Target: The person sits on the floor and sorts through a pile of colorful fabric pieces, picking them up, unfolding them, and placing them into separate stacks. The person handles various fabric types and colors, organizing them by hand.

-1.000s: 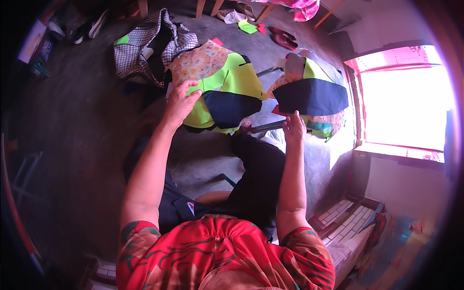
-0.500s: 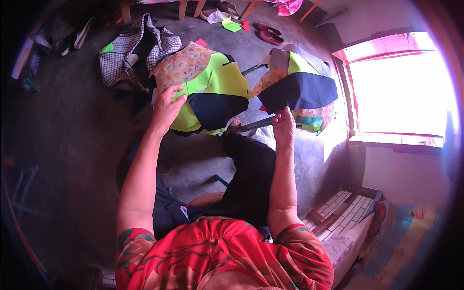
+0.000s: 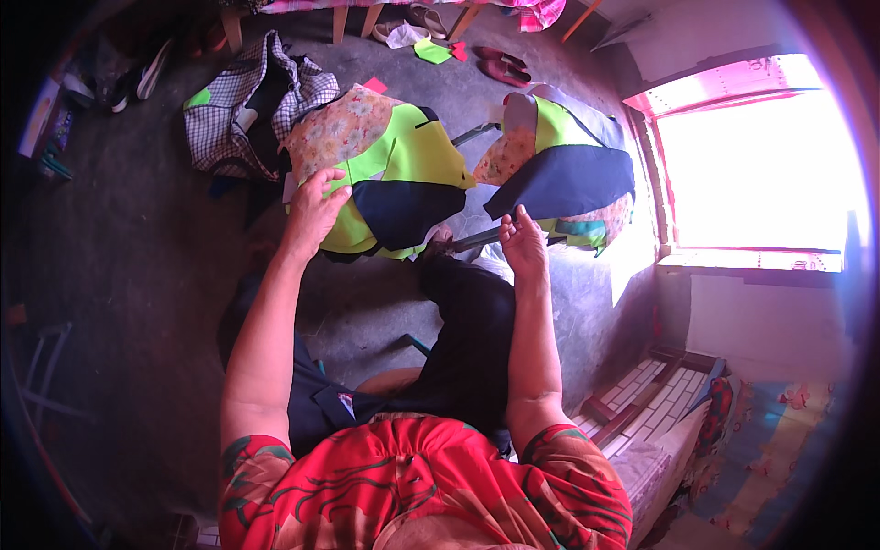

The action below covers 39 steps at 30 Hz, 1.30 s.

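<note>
Two Hands at Two Piles of Cloth

In the head view, a person in a red shirt (image 3: 431, 467) reaches both arms forward over two piles of cloth. The left hand (image 3: 316, 209) is at the near left edge of the left pile (image 3: 417, 151). Its fingers are loose, with the thumb apart from them, and they lie by some bright green cloth (image 3: 371, 163). This pile also has a flowery piece (image 3: 339, 133) at the back and a dark blue piece (image 3: 408, 206) on the near side.

The right hand (image 3: 525, 246) is at the near edge of the right pile (image 3: 552, 128). Its fingers are bent, and the tips are at the low edge of a big dark blue cloth (image 3: 568, 176) that lies across the top. I cannot tell if they pinch it. A grey bar (image 3: 477, 240) is just left of this hand.

A checked cloth (image 3: 220, 128) lies on the grey floor (image 3: 137, 257), just left of the left pile. Past the piles are a small green scrap (image 3: 431, 50) and two dark red shoes (image 3: 504, 69), side by side. A bright window (image 3: 761, 174) is on the right.
</note>
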{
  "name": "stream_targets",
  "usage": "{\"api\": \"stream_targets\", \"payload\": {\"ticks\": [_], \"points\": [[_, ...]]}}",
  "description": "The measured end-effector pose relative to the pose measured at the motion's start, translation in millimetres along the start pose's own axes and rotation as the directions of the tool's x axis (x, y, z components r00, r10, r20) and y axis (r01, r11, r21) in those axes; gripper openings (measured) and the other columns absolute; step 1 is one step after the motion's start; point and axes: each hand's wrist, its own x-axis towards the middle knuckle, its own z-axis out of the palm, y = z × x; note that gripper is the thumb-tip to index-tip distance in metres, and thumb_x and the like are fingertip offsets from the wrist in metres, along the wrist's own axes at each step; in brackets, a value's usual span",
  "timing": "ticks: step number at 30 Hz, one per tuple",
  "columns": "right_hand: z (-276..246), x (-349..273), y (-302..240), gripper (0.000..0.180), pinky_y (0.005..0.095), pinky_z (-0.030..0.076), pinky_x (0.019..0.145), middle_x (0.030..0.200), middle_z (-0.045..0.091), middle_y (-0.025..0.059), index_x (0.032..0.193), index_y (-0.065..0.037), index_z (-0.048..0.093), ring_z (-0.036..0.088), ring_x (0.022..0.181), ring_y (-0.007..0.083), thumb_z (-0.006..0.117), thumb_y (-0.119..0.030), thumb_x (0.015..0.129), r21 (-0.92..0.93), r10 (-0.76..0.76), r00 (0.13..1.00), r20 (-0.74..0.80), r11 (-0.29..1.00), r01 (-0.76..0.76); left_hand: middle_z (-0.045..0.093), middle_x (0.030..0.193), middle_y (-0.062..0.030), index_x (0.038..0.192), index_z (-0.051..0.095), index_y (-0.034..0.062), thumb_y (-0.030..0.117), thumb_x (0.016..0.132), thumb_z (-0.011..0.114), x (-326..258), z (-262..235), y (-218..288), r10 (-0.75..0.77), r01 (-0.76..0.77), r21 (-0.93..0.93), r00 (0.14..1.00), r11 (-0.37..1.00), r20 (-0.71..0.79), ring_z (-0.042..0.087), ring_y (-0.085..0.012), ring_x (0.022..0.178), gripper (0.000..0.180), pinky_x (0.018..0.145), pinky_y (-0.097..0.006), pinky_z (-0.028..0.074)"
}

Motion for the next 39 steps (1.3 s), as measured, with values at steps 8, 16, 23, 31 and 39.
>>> {"api": "stream_targets", "payload": {"ticks": [8, 16, 23, 31, 39], "points": [[2, -5, -2, 0.015, 0.0282, 0.052, 0.052, 0.079, 0.065, 0.0067, 0.097, -0.007, 0.060, 0.064, 0.064, 0.0177, 0.065, -0.019, 0.090, 0.107, 0.095, 0.990, 0.100, 0.989, -0.106, 0.064, 0.106, -0.0084, 0.115, 0.057, -0.0010, 0.015, 0.088, 0.063, -3, 5, 4, -0.010, 0.022, -0.137, 0.996, 0.990, 0.091, 0.060, -0.0171, 0.102, 0.031, 0.091, -0.029, 0.045], [12, -17, -4, 0.029, 0.0264, 0.048, 0.049, 0.103, 0.066, 0.0090, 0.113, -0.007, 0.057, 0.064, 0.073, 0.0179, 0.051, -0.031, 0.098, 0.108, 0.138, 0.932, 0.335, 0.977, -0.183, 0.063, 0.105, -0.0099, 0.112, 0.058, -0.0016, 0.015, 0.088, 0.063, -3, 9, 0, 0.024, -0.005, -0.118, 0.987, 0.993, 0.160, 0.060, -0.0167, 0.100, 0.029, 0.091, -0.029, 0.046], [46, -38, 5, 0.027, 0.0328, 0.050, 0.059, 0.096, 0.067, 0.0083, 0.113, -0.008, 0.055, 0.064, 0.071, 0.0218, 0.049, -0.029, 0.099, -0.198, 0.168, 0.907, 0.387, 0.975, -0.096, 0.065, 0.102, -0.0101, 0.112, 0.060, -0.0011, 0.024, 0.088, 0.066, -13, 35, 9, 0.030, 0.002, -0.091, 0.938, 0.996, 0.346, 0.061, -0.0155, 0.095, 0.035, 0.085, -0.029, 0.049], [66, -49, 18, 0.049, 0.0323, 0.050, 0.078, 0.093, 0.068, 0.0183, 0.118, 0.005, 0.055, 0.066, 0.082, 0.0233, 0.049, -0.040, 0.097, -0.749, 0.474, 0.874, 0.103, 0.616, -0.246, 0.064, 0.097, 0.0013, 0.107, 0.065, 0.0056, 0.047, 0.085, 0.067, -28, 76, 25, -0.036, 0.388, -0.394, 0.749, 0.833, 0.661, 0.057, -0.0082, 0.087, 0.048, 0.078, -0.027, 0.046], [70, -49, 26, 0.036, 0.0416, 0.049, 0.090, 0.120, 0.061, 0.0106, 0.123, -0.002, 0.053, 0.060, 0.105, 0.0232, 0.057, -0.024, 0.095, -0.546, 0.269, 0.931, 0.245, 0.832, -0.097, 0.065, 0.102, -0.0005, 0.112, 0.064, 0.0056, 0.034, 0.087, 0.068, -23, 76, 28, -0.072, 0.267, -0.571, 0.937, 0.777, 0.341, 0.063, -0.0123, 0.088, 0.038, 0.072, -0.030, 0.053]]}}
